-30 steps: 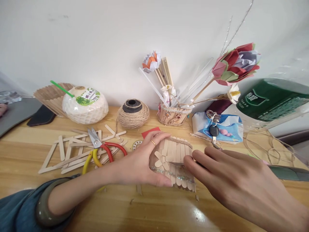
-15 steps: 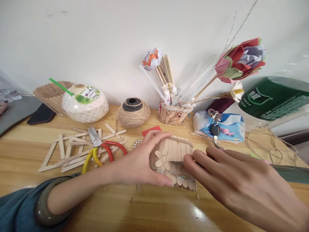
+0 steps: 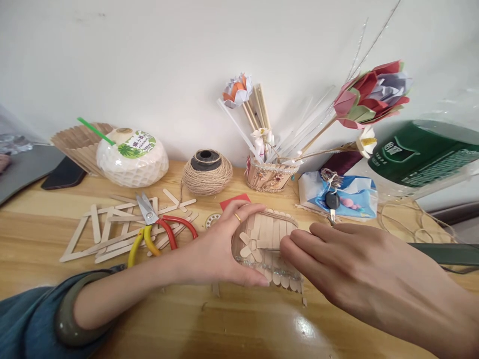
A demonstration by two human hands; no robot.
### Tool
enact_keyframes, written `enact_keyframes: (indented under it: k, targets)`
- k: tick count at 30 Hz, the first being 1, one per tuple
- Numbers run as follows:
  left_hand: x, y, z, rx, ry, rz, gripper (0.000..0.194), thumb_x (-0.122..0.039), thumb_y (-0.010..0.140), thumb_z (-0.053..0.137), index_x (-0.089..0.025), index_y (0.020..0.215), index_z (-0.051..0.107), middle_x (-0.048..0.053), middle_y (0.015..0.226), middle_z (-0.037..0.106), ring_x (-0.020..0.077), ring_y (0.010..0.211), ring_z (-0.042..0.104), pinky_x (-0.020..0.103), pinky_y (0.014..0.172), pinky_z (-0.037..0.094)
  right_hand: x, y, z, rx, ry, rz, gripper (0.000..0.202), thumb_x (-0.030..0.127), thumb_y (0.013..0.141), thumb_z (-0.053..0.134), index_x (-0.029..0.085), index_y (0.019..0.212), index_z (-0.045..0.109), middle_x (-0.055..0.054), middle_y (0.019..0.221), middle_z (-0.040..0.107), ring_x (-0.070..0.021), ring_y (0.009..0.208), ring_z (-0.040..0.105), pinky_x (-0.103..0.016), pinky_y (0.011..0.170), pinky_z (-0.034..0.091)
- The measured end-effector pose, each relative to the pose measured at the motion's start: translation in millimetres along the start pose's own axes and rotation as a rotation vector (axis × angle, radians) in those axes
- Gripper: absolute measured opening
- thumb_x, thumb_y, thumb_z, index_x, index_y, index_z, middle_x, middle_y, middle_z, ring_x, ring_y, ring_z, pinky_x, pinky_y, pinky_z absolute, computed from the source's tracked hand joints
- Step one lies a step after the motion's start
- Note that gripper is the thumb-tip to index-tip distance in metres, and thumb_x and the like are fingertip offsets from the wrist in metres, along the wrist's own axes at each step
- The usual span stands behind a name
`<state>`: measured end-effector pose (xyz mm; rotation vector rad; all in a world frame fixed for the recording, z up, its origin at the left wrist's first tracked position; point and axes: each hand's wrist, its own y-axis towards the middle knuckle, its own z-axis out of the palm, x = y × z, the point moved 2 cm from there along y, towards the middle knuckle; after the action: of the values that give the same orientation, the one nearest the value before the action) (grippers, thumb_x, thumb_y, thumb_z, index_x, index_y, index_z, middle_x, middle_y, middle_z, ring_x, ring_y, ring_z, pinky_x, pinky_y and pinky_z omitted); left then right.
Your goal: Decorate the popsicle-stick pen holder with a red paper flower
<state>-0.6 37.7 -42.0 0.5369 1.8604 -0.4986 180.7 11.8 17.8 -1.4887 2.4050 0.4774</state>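
Observation:
My left hand (image 3: 220,249) is wrapped round the left side of a small container made of wooden craft sticks (image 3: 279,229), thumb at its lower edge and fingers at its top. Twine runs round the container's top, a glittery band crosses lower down, and a flower of short stick pieces (image 3: 252,247) sits on its face. My right hand (image 3: 337,254) is closed at the container's right side, its fingers pinched together on a thin blade whose edge lies by the flower; most of the blade is hidden by the fingers.
Scissors (image 3: 149,214) with red and yellow handles lie on loose craft sticks (image 3: 95,224) at the left. Behind are a white coconut (image 3: 132,164), a twine spool (image 3: 207,174), a decorated pot (image 3: 269,174) with paper flowers, a blue packet (image 3: 359,194) with keys, and a green-labelled bottle (image 3: 422,154).
My right hand has shifted slightly left and up, and less of the blade shows. My left hand holds the container in nearly the same place.

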Motion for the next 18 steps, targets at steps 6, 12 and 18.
enact_keyframes:
  k: [6,12,18]
  targets:
    - [-0.4,-1.0,-0.2,-0.005,-0.009,-0.018,0.091,-0.035,0.057,0.081,-0.029,0.134,0.035,0.008,0.142,0.027,0.0325,0.132,0.030,0.052,0.109,0.027,-2.1,0.6,1.5,0.021,0.033,-0.017,0.028,0.001,0.083,0.034,0.021,0.071,0.050,0.001,0.057,0.052,-0.0176,0.044,0.045,-0.033,0.046,0.018]
    - [-0.4,0.2,0.3,0.001,-0.018,-0.007,0.092,-0.034,0.056,0.082,-0.027,0.134,0.034,0.009,0.141,0.027,0.0306,0.133,0.029,0.051,0.110,0.025,-6.6,1.1,6.0,0.113,0.209,0.072,0.025,-0.001,0.072,0.039,0.021,0.072,0.050,0.000,0.059,0.058,-0.0164,0.044,0.051,-0.032,0.045,0.020]
    - [-0.9,0.6,1.5,-0.001,-0.029,-0.009,0.091,-0.033,0.056,0.082,-0.027,0.133,0.034,0.009,0.141,0.027,0.0307,0.133,0.028,0.050,0.111,0.024,-10.2,1.9,6.4,0.270,0.402,0.256,0.018,0.007,0.076,0.045,0.021,0.072,0.055,0.000,0.058,0.064,-0.0161,0.046,0.057,-0.028,0.044,0.023]
